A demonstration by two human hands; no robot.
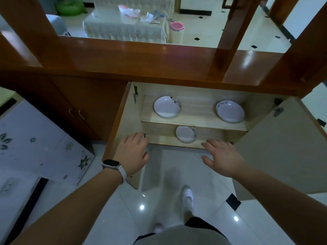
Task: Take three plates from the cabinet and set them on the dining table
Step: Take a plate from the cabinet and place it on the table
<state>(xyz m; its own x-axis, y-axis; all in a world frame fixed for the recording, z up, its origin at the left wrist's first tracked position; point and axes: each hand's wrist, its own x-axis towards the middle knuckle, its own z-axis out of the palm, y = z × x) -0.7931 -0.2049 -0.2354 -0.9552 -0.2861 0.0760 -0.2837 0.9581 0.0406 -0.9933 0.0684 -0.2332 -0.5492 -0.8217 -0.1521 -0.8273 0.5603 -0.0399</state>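
Observation:
The wooden cabinet (194, 101) stands with both doors swung wide. On its upper shelf lie two white plates with floral rims, one at the left (167, 106) and one at the right (230, 111). A third, similar plate (186, 134) rests on the lower shelf. My left hand (131, 153), with a watch on the wrist, hovers with fingers spread in front of the cabinet's left side, by the left door. My right hand (223, 156) is also empty and spread, just below the lower shelf's front edge, right of the third plate.
The left door (122, 124) and right door (283, 147) flank my hands. A table with a floral cloth (40, 142) stands at the left. Beyond the cabinet's top (159, 57) is a cloth-covered table (123, 27). Glossy tiled floor lies underfoot.

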